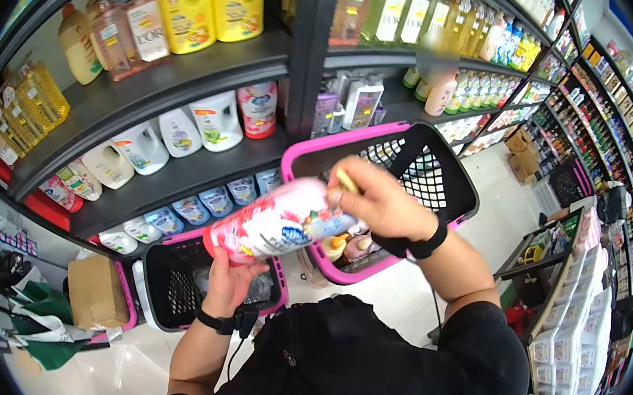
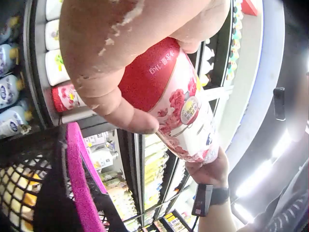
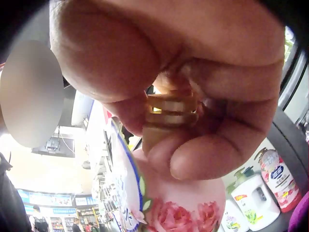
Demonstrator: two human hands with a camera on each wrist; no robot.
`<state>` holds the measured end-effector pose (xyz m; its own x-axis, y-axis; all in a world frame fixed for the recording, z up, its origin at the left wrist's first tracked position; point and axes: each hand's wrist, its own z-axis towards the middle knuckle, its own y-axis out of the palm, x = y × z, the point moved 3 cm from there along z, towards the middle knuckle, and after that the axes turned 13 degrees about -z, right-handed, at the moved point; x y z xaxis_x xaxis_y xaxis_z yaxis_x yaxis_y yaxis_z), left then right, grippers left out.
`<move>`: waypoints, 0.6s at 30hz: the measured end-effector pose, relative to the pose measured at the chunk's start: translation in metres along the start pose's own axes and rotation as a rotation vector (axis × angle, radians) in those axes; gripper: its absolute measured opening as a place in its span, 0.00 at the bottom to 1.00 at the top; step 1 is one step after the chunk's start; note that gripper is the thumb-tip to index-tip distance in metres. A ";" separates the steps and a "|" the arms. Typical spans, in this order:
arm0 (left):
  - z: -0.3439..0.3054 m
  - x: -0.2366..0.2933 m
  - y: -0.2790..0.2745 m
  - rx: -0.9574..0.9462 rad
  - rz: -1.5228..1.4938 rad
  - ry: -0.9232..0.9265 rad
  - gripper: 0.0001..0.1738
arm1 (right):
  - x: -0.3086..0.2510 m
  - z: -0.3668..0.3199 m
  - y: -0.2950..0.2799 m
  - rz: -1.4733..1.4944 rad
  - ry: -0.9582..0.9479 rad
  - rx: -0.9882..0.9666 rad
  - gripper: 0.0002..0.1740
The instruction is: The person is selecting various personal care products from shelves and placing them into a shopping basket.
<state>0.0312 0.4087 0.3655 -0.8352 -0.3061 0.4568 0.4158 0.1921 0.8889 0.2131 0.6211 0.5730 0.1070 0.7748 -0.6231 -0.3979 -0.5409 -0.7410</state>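
Note:
A pink, white and red bottle (image 1: 272,224) with a rose print lies tilted across both hands, its red base towards the left. The left hand (image 1: 232,284) holds that base from below; in the left wrist view its fingers (image 2: 140,118) curl round the red end. At the other end the right hand (image 1: 388,201) grips the bottle's top. A yellowish pump head (image 3: 169,108) shows between its curled fingers in the right wrist view. Beneath the right forearm stands a black basket with a pink rim (image 1: 370,273), with several bottles (image 1: 357,246) inside.
A second black basket with a pink rim (image 1: 278,285) stands below the left hand. Shelves (image 1: 214,73) full of bottles run along the front. To the left is a cardboard box (image 1: 96,292); stacked white packs (image 1: 565,343) line the right.

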 end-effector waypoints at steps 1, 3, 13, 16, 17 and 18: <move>0.010 -0.016 0.014 -0.004 0.029 -0.009 0.44 | 0.015 -0.004 -0.020 0.074 0.036 -0.025 0.08; 0.031 -0.057 0.047 0.006 0.160 0.013 0.46 | 0.046 -0.016 -0.059 0.122 0.054 -0.025 0.06; 0.040 -0.161 0.109 0.167 1.579 0.396 0.44 | 0.172 -0.059 -0.147 -0.600 -0.098 -0.136 0.17; 0.034 -0.174 0.109 0.081 1.829 0.450 0.39 | 0.238 -0.069 -0.151 -0.691 -0.054 -0.085 0.17; 0.034 -0.179 0.107 0.081 1.870 0.457 0.38 | 0.259 -0.071 -0.156 -0.698 -0.011 -0.073 0.16; 0.034 -0.186 0.107 0.080 1.908 0.461 0.37 | 0.275 -0.073 -0.163 -0.707 0.034 -0.064 0.16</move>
<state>0.2186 0.5179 0.3750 0.7549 0.1407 0.6406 0.4834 0.5407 -0.6884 0.3741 0.8978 0.5041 0.3484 0.9373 0.0060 -0.1682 0.0688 -0.9833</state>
